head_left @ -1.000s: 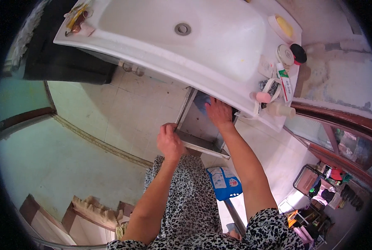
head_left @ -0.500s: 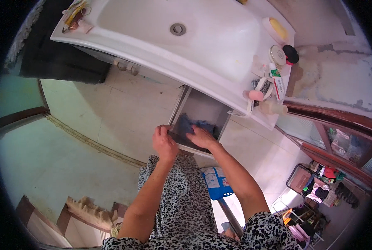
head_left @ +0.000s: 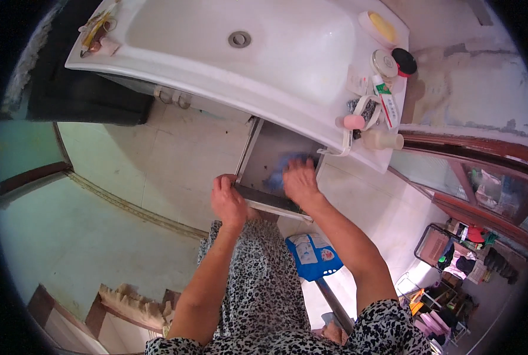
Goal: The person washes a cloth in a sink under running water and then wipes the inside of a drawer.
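A grey drawer point(head_left: 272, 203) is pulled out below the white washbasin point(head_left: 184, 80). My left hand point(head_left: 228, 200) is closed on the drawer's front left corner, fingers curled over the rim. Inside the drawer, near its right wall, my right hand point(head_left: 301, 180) bears down on a crumpled blue cloth point(head_left: 279, 173). The fingers curl over the cloth and are somewhat blurred, and the hand covers part of it. Small dark specks show on the drawer's bottom.
Toothpaste point(head_left: 387, 105), a pale bottle point(head_left: 382, 140), a pink-capped item point(head_left: 354, 122) and yellow soap point(head_left: 383, 27) crowd the basin's right rim. A white strap hangs over its edge by the drawer. A blue package point(head_left: 315, 258) lies below my right forearm.
My right hand has moved right within the drawer, taking the blue cloth with it toward the right wall. My left hand keeps its place on the drawer's corner. The view has shifted slightly.
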A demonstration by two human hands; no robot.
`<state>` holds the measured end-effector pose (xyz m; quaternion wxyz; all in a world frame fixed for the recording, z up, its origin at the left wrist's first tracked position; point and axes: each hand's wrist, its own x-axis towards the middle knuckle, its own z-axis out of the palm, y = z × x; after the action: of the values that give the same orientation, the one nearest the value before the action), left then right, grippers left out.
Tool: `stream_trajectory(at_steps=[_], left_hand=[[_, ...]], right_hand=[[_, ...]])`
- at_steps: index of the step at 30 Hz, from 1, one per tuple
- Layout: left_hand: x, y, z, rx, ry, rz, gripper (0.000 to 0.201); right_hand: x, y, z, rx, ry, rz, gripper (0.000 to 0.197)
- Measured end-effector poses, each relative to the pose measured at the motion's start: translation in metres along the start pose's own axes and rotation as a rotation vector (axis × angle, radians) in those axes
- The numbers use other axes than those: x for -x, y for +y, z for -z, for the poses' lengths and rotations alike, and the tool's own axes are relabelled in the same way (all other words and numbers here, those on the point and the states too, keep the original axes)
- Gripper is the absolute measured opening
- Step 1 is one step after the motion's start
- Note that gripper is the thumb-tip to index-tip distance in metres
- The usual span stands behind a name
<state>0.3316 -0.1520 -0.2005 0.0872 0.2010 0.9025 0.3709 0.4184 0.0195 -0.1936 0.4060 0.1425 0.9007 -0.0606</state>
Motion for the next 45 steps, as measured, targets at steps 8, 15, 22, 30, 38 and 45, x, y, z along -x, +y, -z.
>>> stream_trajectory(at_steps=[8,15,22,30,38,45], left_hand=[[0.004,-0.003,-0.002,0.008,0.007,0.049,0.022],[0.002,0.003,0.0,-0.023,0.005,0.059,0.021],[0.007,-0.008,-0.006,0.048,0.027,0.038,0.024],[0.003,-0.01,-0.005,0.066,0.036,0.061,0.024],[0.006,-0.013,-0.004,0.275,0.034,0.169,0.019],[0.001,-0.007,0.009,0.641,-0.118,0.307,0.04]], right_hand=[[0.007,0.012,-0.016,0.199,0.179,0.097,0.027],[0.01,-0.009,-0.007,-0.465,-0.135,0.014,0.041],[0.01,-0.027,-0.009,-0.892,-0.039,-0.02,0.057],[0.046,-0.062,0.005,-0.909,0.385,0.277,0.034],[0.106,-0.024,-0.021,-0.764,0.47,0.073,0.031],[0.036,-0.108,0.022,-0.772,0.683,0.072,0.023]])
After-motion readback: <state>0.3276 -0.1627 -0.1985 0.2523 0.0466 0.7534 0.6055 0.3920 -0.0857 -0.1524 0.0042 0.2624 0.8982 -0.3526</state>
